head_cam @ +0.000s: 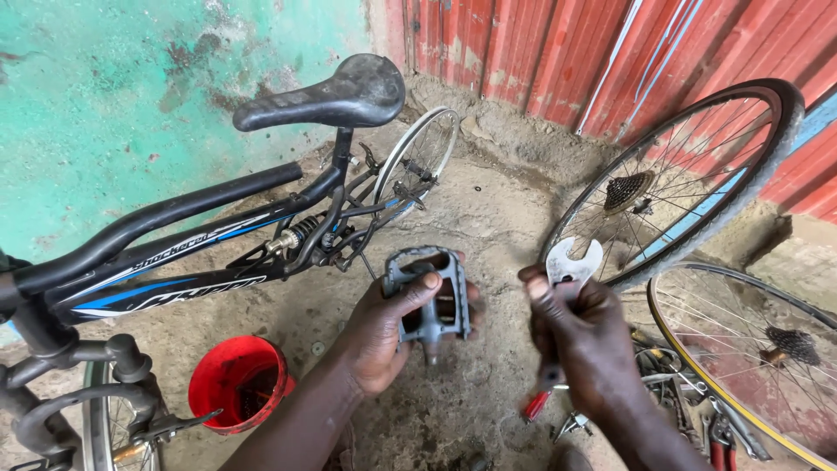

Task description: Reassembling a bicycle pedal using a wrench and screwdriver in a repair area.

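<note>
Above the dirt floor, the left hand grips a grey pedal, already off the black bicycle at left; the right hand clasps a spanner. Refitting looks undone.

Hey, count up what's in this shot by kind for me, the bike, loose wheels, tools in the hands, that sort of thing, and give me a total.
Bicycle: 1
Loose wheels, one with a tyre, one bare rim: 2
Grey pedal, in the left hand: 1
Open-ended spanner, in the right hand: 1
Red tub: 1
Total: 6, leaving out the jumbled hand tools on the ground, too tangled to count.
</note>
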